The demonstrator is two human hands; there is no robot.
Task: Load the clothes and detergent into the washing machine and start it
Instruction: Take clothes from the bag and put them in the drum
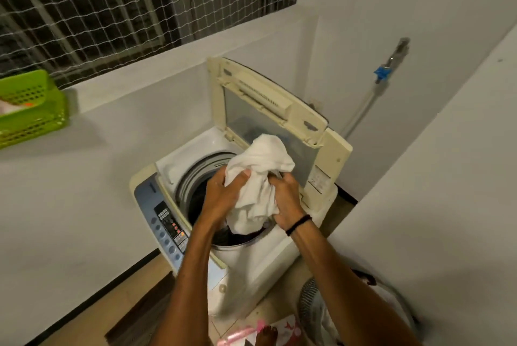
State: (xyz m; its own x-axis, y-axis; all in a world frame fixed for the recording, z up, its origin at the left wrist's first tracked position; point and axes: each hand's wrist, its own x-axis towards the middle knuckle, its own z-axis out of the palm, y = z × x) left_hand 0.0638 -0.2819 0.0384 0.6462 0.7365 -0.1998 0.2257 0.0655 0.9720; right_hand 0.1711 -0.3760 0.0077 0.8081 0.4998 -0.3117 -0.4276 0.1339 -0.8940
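A top-loading washing machine [251, 259] stands in the corner with its lid [282, 110] raised upright. Over the open drum [195, 186] I hold a bunched white cloth [260, 178]. My left hand [223, 192] grips its left side and my right hand [285, 200], with a black band at the wrist, grips its right side. The lower end of the cloth hangs into the drum, where dark laundry shows. The blue control panel [165, 222] runs along the machine's left edge. No detergent is in view.
A green plastic basket [30, 110] sits on the ledge at the left under a netted window. A tap with a hose [389, 66] is on the right wall. A laundry basket [316, 309] and pink items [251, 331] lie on the floor near my foot.
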